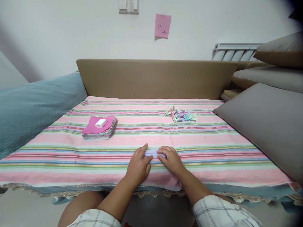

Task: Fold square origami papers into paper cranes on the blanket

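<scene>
A narrow strip of folded pale lavender paper lies flat on the striped cloth in front of me, with a crease line running along its length. My left hand holds its left end, the thumb at the near edge and the index finger pointing away along the far side. At the right end, my right hand has its fingers curled over the paper, with the thumb close beneath them. The fingertips cover both ends of the strip.
A stack of coloured paper sheets sits to the left, topped by a small white box-like object. Several small folded paper pieces lie in a cluster at the back right. Grey cushions line the right side; a blue-covered armrest bounds the left.
</scene>
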Available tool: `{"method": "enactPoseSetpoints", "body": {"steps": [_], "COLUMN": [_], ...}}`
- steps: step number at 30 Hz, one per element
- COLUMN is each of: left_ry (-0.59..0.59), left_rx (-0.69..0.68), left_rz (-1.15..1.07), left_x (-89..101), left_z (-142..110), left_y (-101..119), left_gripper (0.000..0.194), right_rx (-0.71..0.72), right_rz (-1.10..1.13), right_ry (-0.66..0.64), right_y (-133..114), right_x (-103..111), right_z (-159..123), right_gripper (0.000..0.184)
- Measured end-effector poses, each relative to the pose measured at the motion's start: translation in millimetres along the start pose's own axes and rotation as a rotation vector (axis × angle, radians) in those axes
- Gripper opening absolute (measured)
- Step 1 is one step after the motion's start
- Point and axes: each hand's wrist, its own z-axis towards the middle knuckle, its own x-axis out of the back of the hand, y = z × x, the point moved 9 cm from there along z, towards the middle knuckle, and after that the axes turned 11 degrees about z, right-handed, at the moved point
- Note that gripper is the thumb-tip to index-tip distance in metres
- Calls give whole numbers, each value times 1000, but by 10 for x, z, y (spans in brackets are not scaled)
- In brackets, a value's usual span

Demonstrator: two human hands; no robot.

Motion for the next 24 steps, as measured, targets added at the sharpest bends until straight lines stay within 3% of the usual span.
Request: {"method": "enactPoseSetpoints", "body": {"steps": [10, 24], "left_ry": [-73, -24], "left_rx": [73, 43], "left_rz": [47, -9], "left_x": [-55, -5], "left_z": [34, -6], "left_y": [-46, -83], "left_gripper": [30, 24], "right_rx": [4, 8], "right_rz": [-14, -19], "right_ry": [-7, -5], "right_y": [-4, -42], "right_x": [-2, 9], "right_z": [1, 1], "right_gripper": [16, 16]}}
